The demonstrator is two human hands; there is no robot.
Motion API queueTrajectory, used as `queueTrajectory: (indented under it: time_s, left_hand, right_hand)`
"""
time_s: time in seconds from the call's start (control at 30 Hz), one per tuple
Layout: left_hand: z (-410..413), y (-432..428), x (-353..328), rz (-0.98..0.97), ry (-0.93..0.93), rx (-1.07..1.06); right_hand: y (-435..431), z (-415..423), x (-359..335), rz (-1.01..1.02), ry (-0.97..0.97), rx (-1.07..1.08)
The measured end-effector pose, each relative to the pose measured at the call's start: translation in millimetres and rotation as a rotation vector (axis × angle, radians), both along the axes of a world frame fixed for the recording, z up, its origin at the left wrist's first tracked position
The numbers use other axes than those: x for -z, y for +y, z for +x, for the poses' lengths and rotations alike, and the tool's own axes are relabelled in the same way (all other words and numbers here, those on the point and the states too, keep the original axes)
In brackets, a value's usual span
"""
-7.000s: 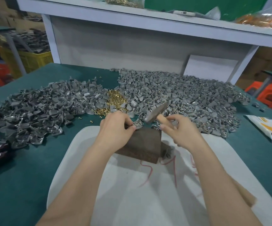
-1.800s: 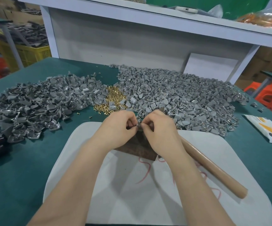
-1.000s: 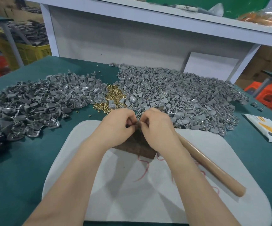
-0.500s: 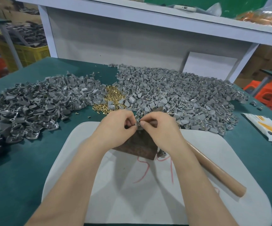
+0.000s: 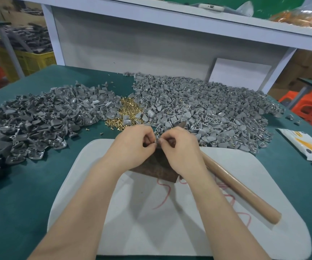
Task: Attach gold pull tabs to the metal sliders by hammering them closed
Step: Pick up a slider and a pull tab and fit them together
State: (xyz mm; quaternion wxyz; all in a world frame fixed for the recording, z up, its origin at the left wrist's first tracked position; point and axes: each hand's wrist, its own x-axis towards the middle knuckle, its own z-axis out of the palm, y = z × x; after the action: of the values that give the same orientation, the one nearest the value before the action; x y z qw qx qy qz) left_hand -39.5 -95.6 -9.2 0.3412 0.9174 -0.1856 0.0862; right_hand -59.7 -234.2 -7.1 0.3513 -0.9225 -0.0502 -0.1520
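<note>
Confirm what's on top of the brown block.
Above the brown block, left hand and right hand pinch a small grey piece together. The hands cover most of the block's top, so whether the piece touches it, or anything else lies there, cannot be seen.

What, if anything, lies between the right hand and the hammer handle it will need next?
Nothing visible does. The hammer handle lies bare on the white pad, emerging from just behind the right hand, which pinches a small grey slider with the left hand over the brown block.
</note>
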Motion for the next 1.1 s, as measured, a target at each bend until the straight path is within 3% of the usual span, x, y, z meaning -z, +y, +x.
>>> queueTrajectory:
  time_s: [0.3,0.53,1.1]
  left_hand:
    - [1,0,1,0.009,0.003,-0.003]
    - [2,0,2,0.014,0.0,-0.012]
    - [1,0,1,0.012,0.005,-0.003]
  right_hand:
    - [1,-2,7,0.063,-0.066,-0.006]
    - [4,-2,12,-0.073,-0.208,-0.008]
    - [4,-3,14,-0.115,-0.229,-0.028]
